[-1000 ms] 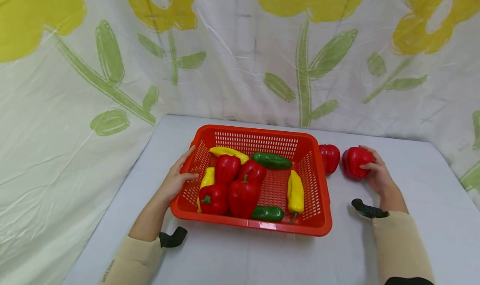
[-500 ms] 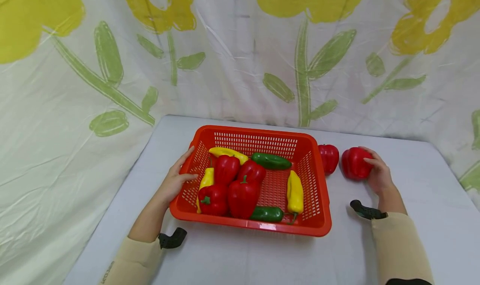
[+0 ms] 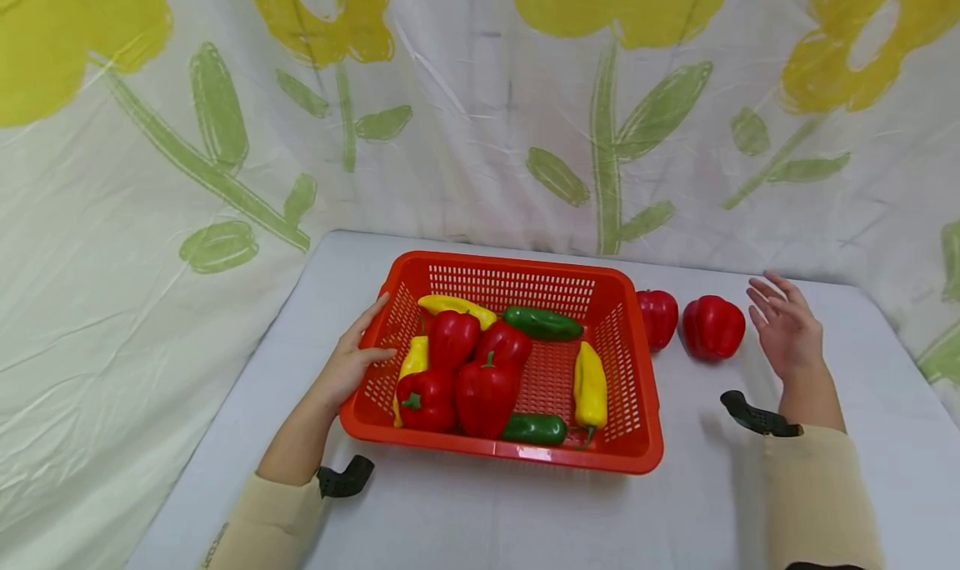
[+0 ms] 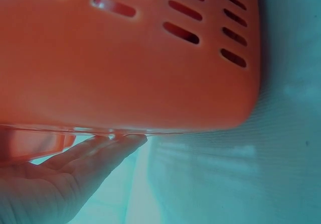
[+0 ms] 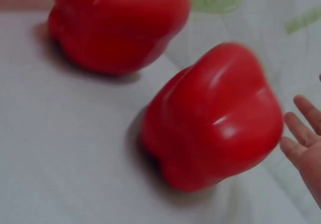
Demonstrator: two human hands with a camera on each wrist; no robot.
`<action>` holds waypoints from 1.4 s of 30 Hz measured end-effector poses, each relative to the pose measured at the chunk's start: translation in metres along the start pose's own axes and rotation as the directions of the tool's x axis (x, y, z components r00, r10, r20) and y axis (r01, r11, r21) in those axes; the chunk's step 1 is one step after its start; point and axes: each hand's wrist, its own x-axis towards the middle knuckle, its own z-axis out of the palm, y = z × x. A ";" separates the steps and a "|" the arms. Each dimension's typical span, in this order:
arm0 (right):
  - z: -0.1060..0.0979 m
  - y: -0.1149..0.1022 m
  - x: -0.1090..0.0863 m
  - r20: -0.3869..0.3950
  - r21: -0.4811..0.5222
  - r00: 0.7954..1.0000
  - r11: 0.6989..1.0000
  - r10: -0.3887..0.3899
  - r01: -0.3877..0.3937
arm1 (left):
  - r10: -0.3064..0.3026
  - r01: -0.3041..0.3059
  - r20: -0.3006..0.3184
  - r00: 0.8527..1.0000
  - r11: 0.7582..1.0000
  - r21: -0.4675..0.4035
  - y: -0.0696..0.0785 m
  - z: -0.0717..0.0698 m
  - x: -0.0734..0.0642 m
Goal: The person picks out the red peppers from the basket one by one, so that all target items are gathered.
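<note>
Outer red pepper: on the table, right of the basket. Right hand, farther right: grip spread, empty. Left hand: straight fingers against basket's left side. I'd wrap the pepper's widest part, brace the basket. Head view shows hand clear of pepper; right wrist view can't settle that, but shows daylight between it and the inner red pepper.

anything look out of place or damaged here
Nothing looks spilled or damaged. Slightly out of place, perhaps: one red pepper and another sit on the table, right of the red basket, while the other peppers lie inside.
</note>
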 end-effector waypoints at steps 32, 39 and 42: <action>0.101 -0.041 -0.007 0.252 -0.336 0.949 0.937 0.189 -0.098 | -0.008 0.008 0.002 1.000 1.000 -0.007 0.000 0.000 0.001; 0.121 -0.041 -0.013 0.353 -0.431 0.917 0.902 0.186 -0.017 | -0.013 0.013 -0.005 1.000 1.000 0.000 -0.001 0.000 0.001; 0.126 -0.042 -0.015 0.386 -0.457 0.904 0.890 0.184 0.014 | -0.014 0.014 -0.005 1.000 1.000 0.000 -0.001 0.000 0.002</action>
